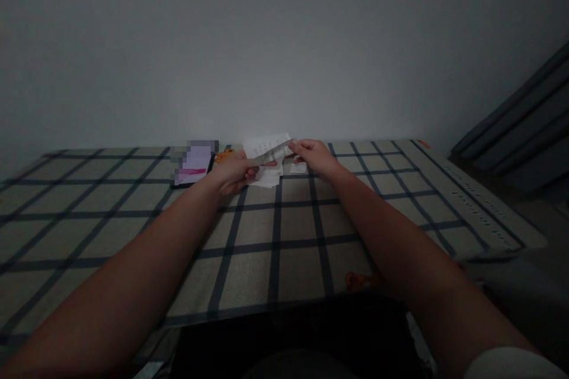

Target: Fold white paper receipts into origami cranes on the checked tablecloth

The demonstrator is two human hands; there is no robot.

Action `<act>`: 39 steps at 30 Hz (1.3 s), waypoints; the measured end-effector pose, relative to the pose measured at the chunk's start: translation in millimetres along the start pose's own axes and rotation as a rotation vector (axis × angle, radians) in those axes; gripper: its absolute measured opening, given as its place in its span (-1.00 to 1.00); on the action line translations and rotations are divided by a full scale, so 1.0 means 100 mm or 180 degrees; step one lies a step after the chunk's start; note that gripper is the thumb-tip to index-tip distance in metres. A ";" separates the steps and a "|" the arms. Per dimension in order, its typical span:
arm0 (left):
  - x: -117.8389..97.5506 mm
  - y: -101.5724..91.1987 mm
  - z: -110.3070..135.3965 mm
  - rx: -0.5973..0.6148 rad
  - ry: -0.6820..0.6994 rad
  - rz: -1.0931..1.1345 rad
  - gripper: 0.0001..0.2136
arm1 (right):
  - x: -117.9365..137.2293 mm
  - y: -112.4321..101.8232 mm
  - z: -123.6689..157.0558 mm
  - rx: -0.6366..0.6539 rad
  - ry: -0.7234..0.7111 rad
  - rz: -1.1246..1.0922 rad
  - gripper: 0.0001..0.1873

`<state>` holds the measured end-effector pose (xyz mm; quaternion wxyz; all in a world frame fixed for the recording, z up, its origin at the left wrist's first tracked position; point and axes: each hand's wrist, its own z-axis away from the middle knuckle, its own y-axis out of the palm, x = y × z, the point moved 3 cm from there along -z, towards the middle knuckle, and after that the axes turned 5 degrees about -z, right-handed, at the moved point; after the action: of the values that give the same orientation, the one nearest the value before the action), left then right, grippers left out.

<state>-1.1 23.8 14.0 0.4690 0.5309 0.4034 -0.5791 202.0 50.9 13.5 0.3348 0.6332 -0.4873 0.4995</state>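
Note:
Between my two hands is a pale printed paper slip (271, 154), held slanting above the table. My left hand (232, 173) is closed on its left end, fingers curled under. At the other end, my right hand (315, 157) pinches it between thumb and fingers. Right behind the slip shows a white sheet with faint print (265, 143); whether it is held too, I cannot tell. More white papers (268, 178) lie just below the slip, partly covered by it and my left hand. A small paper piece (298, 169) lies under my right hand.
A dark-edged device with a lit, partly blurred screen (195, 164) lies left of my left hand, beside an orange object (224, 155). Another orange object (355, 280) is near the front edge of the checked tablecloth (296, 219). A wall stands behind; a dark curtain (524, 124) hangs right.

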 end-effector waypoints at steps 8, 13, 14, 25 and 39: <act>0.08 0.04 -0.03 0.0293 0.0138 -0.0123 -0.83 | -0.04 -0.04 -0.02 -0.0127 -0.0135 -0.0181 -0.63; 0.04 0.05 -0.04 0.0363 0.0060 0.0275 -0.64 | 0.01 -0.07 -0.01 -0.0483 -0.0208 0.0031 -0.65; 0.04 0.06 -0.04 0.0392 0.0052 0.0387 -0.56 | 0.01 -0.08 -0.01 -0.0499 -0.0196 0.0053 -0.65; 0.09 0.13 0.04 -0.0046 0.0539 -0.0198 -0.68 | -0.01 -0.05 -0.02 -0.0459 -0.0297 0.0141 -0.67; 0.03 0.11 0.06 -0.0308 0.0688 -0.0507 -0.56 | -0.02 -0.04 -0.02 -0.0252 -0.0218 0.0089 -0.75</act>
<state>8.1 15.2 11.9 0.4003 0.5333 0.5199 -0.5339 205.6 54.1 12.6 0.3356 0.6293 -0.5267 0.4625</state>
